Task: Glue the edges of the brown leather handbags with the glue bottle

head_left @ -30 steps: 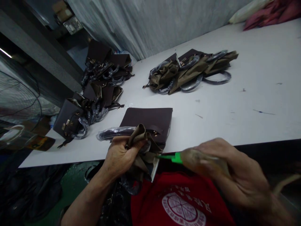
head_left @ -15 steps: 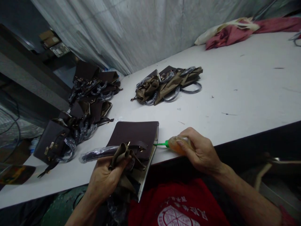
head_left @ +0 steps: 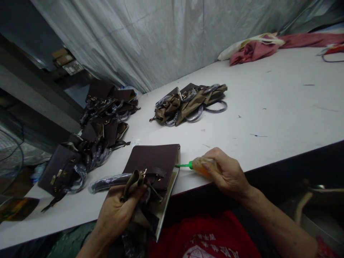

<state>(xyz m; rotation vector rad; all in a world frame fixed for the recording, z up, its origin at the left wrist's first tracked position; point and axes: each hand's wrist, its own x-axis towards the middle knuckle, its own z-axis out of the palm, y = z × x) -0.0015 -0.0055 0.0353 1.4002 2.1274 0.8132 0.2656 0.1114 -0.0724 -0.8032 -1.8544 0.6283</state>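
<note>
At lower centre, the left hand (head_left: pixel 118 209) grips a brown bag (head_left: pixel 152 156) by bunched cloth (head_left: pixel 134 182), and the right hand (head_left: pixel 225 173) grips a bottle (head_left: pixel 199 166), green nozzle (head_left: pixel 185 165) at the bag's edge.

Room ahead and right of the right hand (head_left: pixel 225 173); tight ahead-left of the left hand (head_left: pixel 118 206).
Table (head_left: pixel 274 104) near-bare past the right grip, out to the pink cloth (head_left: pixel 251 52) and the curtain (head_left: pixel 166 43). Between the grips: blocked by the held bag (head_left: pixel 153 156), with the bottle (head_left: pixel 200 166) reaching across to its edge. Just ahead of the left grip, the wrapped handle (head_left: pixel 109 183) sticks out leftward; beyond it, piled bags (head_left: pixel 60 170). Bare strip beyond the held bag runs up to the far bags (head_left: pixel 189 108).
</note>
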